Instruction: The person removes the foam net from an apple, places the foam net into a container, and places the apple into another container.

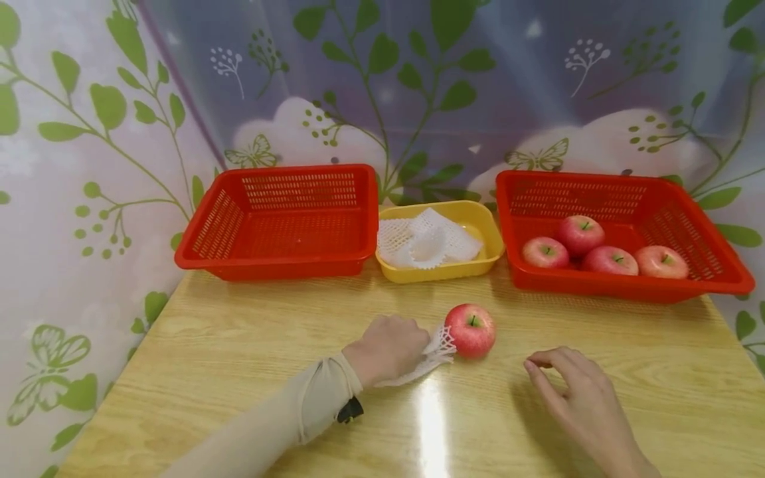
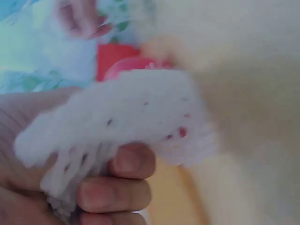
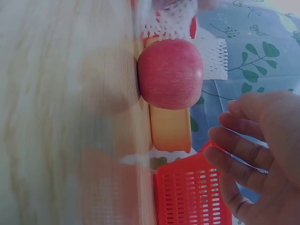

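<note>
Wooden table (image 1: 239, 345) bears baskets (image 1: 281, 222), tray (image 1: 442, 242), apple (image 1: 470, 330).

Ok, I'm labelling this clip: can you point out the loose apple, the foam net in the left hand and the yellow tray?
loose apple (image 1: 471, 330), head view, middle of its red skin.
foam net (image 2: 126, 110), left wrist view, middle of the white mesh.
yellow tray (image 1: 445, 271), head view, front wall.

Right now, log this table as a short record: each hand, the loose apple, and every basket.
left hand: grips a white foam net beside the apple
right hand: on the table, fingers relaxed, holds nothing
loose apple: upright on the table, touching the net
left red basket: no fruit
yellow tray: white foam nets
right red basket: four apples
</note>
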A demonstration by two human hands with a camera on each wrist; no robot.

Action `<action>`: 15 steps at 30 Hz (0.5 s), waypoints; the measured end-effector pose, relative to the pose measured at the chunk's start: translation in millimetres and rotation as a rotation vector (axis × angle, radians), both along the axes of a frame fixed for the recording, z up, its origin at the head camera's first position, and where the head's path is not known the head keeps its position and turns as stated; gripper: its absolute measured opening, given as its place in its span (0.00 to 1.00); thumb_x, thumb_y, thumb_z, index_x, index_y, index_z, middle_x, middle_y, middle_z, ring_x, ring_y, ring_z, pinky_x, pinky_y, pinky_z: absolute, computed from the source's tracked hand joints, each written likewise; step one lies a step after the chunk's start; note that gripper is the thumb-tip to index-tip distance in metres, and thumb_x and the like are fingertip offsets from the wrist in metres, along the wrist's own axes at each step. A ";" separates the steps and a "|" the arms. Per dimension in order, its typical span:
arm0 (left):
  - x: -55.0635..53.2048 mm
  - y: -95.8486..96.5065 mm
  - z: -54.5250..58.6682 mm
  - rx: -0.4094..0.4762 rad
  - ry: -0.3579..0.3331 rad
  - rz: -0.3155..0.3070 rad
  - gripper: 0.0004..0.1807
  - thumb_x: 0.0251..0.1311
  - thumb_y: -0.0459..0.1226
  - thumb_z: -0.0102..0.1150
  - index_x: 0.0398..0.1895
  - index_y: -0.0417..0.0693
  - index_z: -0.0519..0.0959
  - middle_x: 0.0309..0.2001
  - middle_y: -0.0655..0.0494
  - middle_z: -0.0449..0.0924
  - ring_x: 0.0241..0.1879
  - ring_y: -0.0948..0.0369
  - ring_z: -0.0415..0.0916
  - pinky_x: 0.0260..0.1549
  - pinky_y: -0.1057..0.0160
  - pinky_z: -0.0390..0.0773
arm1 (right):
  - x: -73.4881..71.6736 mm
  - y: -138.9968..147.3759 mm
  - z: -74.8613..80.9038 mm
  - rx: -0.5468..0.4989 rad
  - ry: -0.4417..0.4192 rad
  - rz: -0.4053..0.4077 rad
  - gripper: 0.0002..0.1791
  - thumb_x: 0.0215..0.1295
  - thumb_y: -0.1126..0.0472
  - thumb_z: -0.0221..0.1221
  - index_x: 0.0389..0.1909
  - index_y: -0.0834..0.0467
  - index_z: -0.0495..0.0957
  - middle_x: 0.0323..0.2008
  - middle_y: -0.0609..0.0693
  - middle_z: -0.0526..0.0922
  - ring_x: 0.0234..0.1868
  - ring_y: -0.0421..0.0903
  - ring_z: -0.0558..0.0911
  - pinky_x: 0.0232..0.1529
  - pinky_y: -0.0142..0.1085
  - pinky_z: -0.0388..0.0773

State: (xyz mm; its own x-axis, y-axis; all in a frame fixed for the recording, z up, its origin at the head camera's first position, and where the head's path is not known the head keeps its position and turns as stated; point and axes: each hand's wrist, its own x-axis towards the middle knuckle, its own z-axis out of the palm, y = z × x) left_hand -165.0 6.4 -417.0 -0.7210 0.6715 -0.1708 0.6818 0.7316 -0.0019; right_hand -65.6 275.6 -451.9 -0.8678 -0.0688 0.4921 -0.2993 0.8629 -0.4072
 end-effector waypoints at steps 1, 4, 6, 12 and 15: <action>-2.7 -1.1 8.0 0.006 -0.010 0.005 0.18 0.71 0.55 0.55 0.31 0.53 0.81 0.21 0.60 0.72 0.20 0.63 0.68 0.17 0.64 0.71 | -0.7 0.3 0.6 0.005 0.000 0.003 0.07 0.57 0.65 0.71 0.34 0.51 0.85 0.33 0.42 0.85 0.38 0.45 0.82 0.43 0.32 0.73; -14.7 -3.5 40.2 0.123 0.017 0.052 0.18 0.72 0.55 0.53 0.36 0.53 0.81 0.20 0.60 0.69 0.19 0.64 0.63 0.15 0.67 0.66 | -3.5 0.6 4.3 0.020 -0.009 0.019 0.06 0.58 0.64 0.70 0.34 0.50 0.85 0.34 0.41 0.85 0.39 0.44 0.83 0.43 0.36 0.75; -27.2 -2.1 62.9 0.220 0.104 0.106 0.22 0.72 0.60 0.47 0.39 0.52 0.77 0.23 0.58 0.68 0.19 0.63 0.62 0.15 0.67 0.64 | -6.7 -0.4 8.8 0.034 -0.025 0.029 0.05 0.60 0.62 0.69 0.35 0.50 0.85 0.35 0.41 0.85 0.40 0.44 0.83 0.42 0.40 0.76; -94.1 21.3 75.6 0.217 0.526 0.216 0.37 0.70 0.61 0.50 0.69 0.44 0.66 0.51 0.46 0.72 0.44 0.51 0.72 0.35 0.59 0.77 | -30.3 -14.5 18.3 0.016 -0.033 0.095 0.10 0.62 0.61 0.68 0.43 0.56 0.84 0.39 0.47 0.85 0.41 0.47 0.83 0.38 0.46 0.80; -125.4 35.4 43.1 0.128 0.450 0.257 0.44 0.69 0.61 0.49 0.79 0.45 0.54 0.68 0.43 0.65 0.65 0.47 0.65 0.58 0.53 0.74 | -43.9 -25.9 15.3 -0.016 -0.111 0.145 0.22 0.64 0.57 0.68 0.55 0.61 0.79 0.51 0.56 0.81 0.51 0.55 0.81 0.47 0.51 0.81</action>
